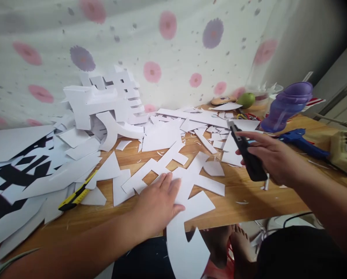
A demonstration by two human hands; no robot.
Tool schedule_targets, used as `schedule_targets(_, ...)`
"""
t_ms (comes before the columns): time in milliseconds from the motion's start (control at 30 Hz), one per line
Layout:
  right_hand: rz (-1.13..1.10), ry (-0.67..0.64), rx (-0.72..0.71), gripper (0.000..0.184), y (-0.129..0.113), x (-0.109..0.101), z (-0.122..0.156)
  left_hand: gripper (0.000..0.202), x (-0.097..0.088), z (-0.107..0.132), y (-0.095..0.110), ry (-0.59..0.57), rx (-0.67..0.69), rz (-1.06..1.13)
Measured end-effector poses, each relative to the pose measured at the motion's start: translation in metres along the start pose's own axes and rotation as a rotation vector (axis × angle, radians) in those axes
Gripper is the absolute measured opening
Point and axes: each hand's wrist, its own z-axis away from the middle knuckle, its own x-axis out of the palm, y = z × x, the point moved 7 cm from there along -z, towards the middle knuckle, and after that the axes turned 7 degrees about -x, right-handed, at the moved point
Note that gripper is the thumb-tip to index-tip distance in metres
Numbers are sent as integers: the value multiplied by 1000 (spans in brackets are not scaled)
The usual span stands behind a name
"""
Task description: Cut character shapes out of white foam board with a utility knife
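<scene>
My left hand (pixel 161 202) lies flat, fingers stretched, on a white foam-board cutout (pixel 188 178) with bar-shaped arms. A wide curved end of this piece hangs over the table's front edge. Raised above the right side of the table, my right hand (pixel 270 157) is closed around a black utility knife (pixel 250 161), its narrow grey end pointing away from me. To the left, a yellow and black utility knife (pixel 77 193) rests among white offcuts (pixel 107 170). A white model built of cut board (pixel 106 97) stands at the back left.
White scraps (pixel 164 133) cover the back of the wooden table (pixel 237 207). On the right are a purple bottle (pixel 286 106), a blue glue gun (pixel 303 141) with a cord, and a green fruit (pixel 246 100). Black-patterned sheets (pixel 9 180) pile up at left. A flowered curtain (pixel 179 54) hangs behind.
</scene>
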Motion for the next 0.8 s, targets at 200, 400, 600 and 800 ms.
schedule_targets(200, -720, -37, 173, 40, -15, 20, 18, 88, 23, 12, -3, 81, 122, 9)
schedule_targets(400, -859, -56, -80, 25, -40, 52, 13, 72, 5, 18, -4, 240, 317, 64)
schedule_targets(600, -807, -107, -117, 31, -39, 87, -2, 51, -7, 37, 0, 423, 389, 79)
schedule_targets(800, -557, -463, -25, 45, -42, 123, 1, 57, -3, 44, -5, 368, 411, 77)
